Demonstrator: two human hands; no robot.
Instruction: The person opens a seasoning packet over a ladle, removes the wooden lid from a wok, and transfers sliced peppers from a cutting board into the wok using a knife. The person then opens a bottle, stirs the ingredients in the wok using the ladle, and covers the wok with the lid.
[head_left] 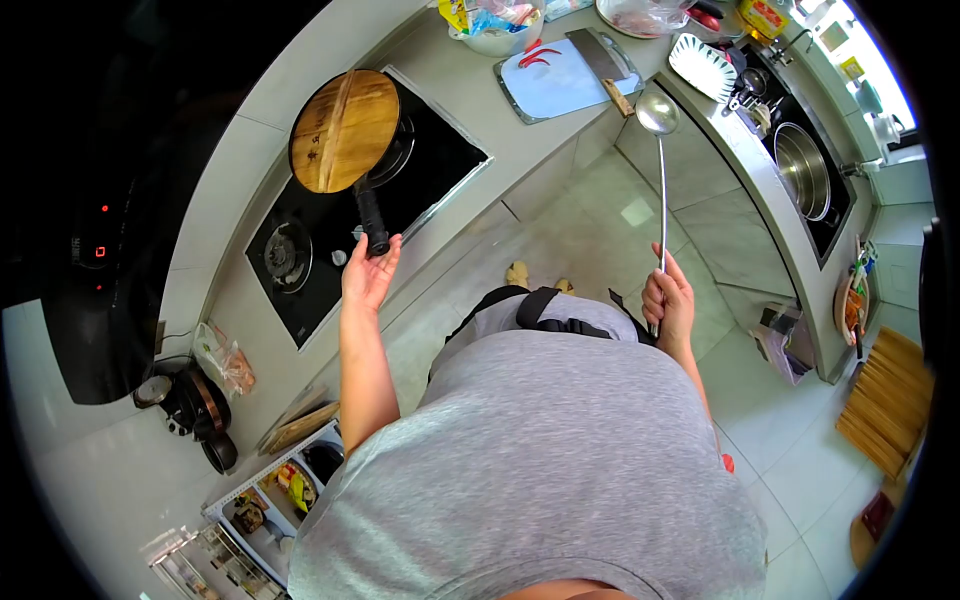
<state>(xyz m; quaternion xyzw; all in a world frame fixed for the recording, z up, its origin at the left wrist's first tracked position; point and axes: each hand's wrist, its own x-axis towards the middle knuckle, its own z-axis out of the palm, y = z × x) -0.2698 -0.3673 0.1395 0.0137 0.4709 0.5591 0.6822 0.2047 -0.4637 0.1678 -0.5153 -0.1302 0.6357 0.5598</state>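
Note:
My left hand [371, 276] is at the end of the black handle of a pan [370, 215], its fingers apart and touching or nearly touching the handle tip. A round wooden lid [345, 130] covers the pan, which sits on the black stove [430, 170]. My right hand [669, 300] is wrapped round the long metal handle of a ladle [657, 112], whose bowl points away from me, near the counter corner. On the blue cutting board [560, 85] lie several red chilies [538, 57] and a cleaver [598, 58] with a wooden handle.
A second burner [288, 257] is at the left of the stove. At the right are a white ridged dish [702, 66] and a steel pot [801, 172] in the sink area. A bowl with packets [495, 28] stands behind. Black appliances [195, 405] sit at the lower left.

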